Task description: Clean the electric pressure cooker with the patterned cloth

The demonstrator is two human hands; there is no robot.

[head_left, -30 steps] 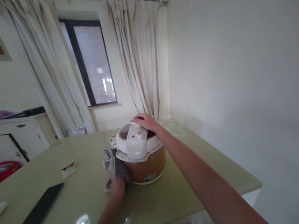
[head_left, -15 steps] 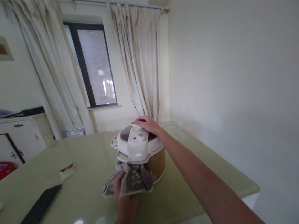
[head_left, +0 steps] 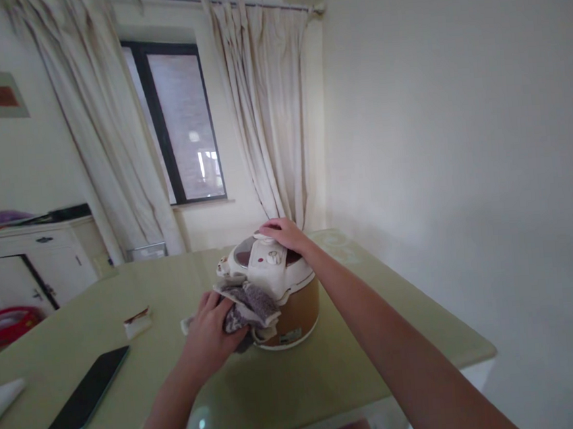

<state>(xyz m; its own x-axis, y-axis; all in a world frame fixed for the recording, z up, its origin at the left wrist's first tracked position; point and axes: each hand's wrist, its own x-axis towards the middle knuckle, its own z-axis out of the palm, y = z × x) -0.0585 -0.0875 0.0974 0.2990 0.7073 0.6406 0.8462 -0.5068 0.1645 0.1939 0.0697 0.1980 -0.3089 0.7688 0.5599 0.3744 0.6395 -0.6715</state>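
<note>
On the table [head_left: 124,300], left hand [head_left: 209,336] gripping cloth [head_left: 249,305] has risen to the cooker [head_left: 277,294] rim.

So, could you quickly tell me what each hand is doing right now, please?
Left hand: closed on the grey cloth, pressing it against the cooker.
Right hand: open, flat on the cooker lid.

Cloth [head_left: 248,305] hides cooker [head_left: 293,303] front rim; cooker label unreadable.

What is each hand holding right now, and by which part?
The left hand grips a bunched grey cloth at its near end, pressing it against the cooker's front rim. The right hand lies flat on the lid, gripping nothing.
</note>
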